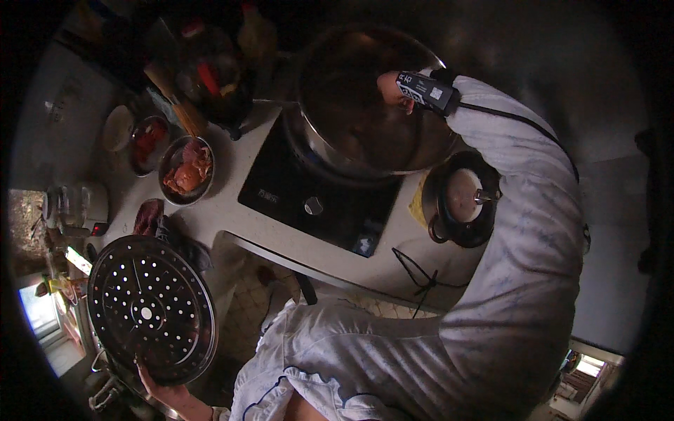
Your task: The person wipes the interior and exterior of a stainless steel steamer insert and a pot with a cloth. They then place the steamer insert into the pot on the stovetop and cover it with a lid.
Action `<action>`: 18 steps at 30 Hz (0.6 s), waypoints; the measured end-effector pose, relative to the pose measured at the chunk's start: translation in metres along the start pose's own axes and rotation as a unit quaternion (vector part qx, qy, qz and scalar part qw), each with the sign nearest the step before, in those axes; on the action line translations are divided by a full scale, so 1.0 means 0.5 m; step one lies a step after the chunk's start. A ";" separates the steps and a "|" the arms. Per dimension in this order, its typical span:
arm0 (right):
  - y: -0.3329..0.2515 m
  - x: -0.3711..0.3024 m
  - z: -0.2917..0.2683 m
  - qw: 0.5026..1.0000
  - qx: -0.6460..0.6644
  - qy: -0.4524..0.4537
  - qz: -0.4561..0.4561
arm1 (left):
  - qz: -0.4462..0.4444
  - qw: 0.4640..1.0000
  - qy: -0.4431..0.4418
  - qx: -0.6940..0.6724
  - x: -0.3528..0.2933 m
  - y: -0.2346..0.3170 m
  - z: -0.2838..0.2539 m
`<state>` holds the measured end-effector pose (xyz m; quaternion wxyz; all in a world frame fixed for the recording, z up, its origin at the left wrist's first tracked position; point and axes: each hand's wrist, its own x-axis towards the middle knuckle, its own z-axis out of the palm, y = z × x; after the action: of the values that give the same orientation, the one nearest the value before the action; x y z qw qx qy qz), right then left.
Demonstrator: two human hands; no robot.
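My left hand (165, 389) grips the lower rim of a round, dark metal steamer rack (172, 309) dotted with holes, which is tilted up at the lower left. Above the large, deep metal pot (330, 158) on the black induction cooker (281, 193), my right hand (391, 88) is curled. Its fingers are mostly hidden, and whatever they hold cannot be made out. A black device (428, 91) is strapped at my right wrist. The inside of the pot is dim.
Left of the cooker stand a metal bowl of raw meat (188, 174) and a smaller bowl of red food (147, 140). A dark pot with a pale lid (463, 196) sits at the right, beside a yellow cloth (419, 203). A black cord (425, 284) hangs over the counter edge.
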<state>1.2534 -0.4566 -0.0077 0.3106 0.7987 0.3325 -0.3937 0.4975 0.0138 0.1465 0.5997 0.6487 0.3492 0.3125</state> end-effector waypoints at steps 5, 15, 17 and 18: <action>-0.013 -0.058 -0.033 0.855 -0.309 0.085 -0.407 | 0.072 0.992 -0.056 0.092 0.017 0.015 0.016; -0.238 -0.637 -0.276 0.832 0.456 0.315 -0.009 | -0.014 0.926 -0.275 -0.258 0.145 0.124 0.239; -0.273 -0.732 -0.294 0.817 0.439 0.369 -0.059 | -0.121 0.919 -0.219 -0.305 0.175 0.155 0.350; -0.284 -0.776 -0.297 0.829 0.426 0.357 -0.059 | -0.109 0.903 -0.294 -0.294 0.193 0.170 0.416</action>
<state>1.0239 -0.3721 0.3571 -0.2252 0.9154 0.2659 -0.2014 0.7298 -0.0257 0.2121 0.8689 0.4632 0.1180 0.1283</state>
